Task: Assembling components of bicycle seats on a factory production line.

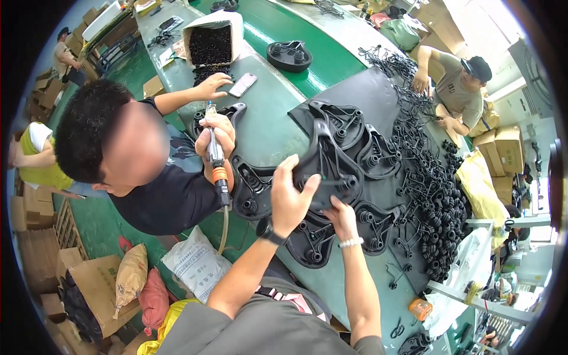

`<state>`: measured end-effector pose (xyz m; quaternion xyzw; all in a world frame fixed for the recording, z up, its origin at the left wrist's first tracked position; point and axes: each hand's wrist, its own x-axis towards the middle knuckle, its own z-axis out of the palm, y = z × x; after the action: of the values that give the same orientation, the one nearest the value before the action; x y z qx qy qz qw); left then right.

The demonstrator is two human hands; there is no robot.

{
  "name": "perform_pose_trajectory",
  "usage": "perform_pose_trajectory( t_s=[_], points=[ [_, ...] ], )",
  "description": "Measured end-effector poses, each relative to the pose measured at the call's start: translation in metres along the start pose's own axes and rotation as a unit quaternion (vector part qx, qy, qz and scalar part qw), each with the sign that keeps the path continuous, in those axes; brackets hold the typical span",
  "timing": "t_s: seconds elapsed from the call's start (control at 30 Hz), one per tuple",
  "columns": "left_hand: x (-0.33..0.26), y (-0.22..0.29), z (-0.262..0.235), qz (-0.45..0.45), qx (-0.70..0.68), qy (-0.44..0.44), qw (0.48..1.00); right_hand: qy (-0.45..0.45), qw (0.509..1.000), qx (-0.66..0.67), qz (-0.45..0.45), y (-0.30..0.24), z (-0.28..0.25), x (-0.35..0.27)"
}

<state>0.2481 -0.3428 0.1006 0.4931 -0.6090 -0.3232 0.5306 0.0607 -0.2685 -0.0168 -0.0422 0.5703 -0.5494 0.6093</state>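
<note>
Both my hands hold a black, roughly triangular moulded plastic part (329, 160) with a raised ridge, above the table. My left hand (290, 198), a dark watch on its wrist, grips its left edge with the thumb laid over the top. At the lower edge my right hand (343, 220), wearing a pale bead bracelet, has its fingers against the part. Similar black parts lie around and partly beneath it, one at the back (343, 121), another to the right (378, 154) and one nearer me (310, 245).
On my left a co-worker holds a power screwdriver (220, 177) over another black part. A heap of black springs and bent rods (438, 219) covers the mat at right. A screw-filled bin (211, 44) and phone (243, 85) stand further back. Another person works at far right.
</note>
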Motion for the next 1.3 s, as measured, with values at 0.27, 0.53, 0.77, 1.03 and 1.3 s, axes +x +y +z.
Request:
perform_pose_trajectory(
  t_s=[0.27, 0.53, 0.77, 1.03, 1.3],
  points=[
    [-0.102, -0.022, -0.104, -0.081, 0.024, -0.135, 0.987, -0.004, 0.999, 0.032, 0.040, 0.030, 0.120, 0.189],
    [-0.171, -0.049, -0.129, -0.217, 0.034, -0.147, 0.965, 0.009, 0.998, 0.000, 0.063, 0.067, 0.143, 0.251],
    [-0.156, -0.055, -0.129, -0.196, 0.047, -0.172, 0.964, -0.005, 0.991, -0.108, 0.073, 0.102, 0.181, 0.239],
    [-0.134, -0.083, -0.088, -0.156, 0.021, -0.308, 0.938, 0.034, 0.917, -0.372, -0.143, 0.058, 0.127, 0.169],
    [-0.187, -0.036, 0.021, -0.035, -0.004, -0.591, 0.806, 0.339, 0.928, -0.029, -0.150, 0.113, -0.158, -0.186]
  ],
)
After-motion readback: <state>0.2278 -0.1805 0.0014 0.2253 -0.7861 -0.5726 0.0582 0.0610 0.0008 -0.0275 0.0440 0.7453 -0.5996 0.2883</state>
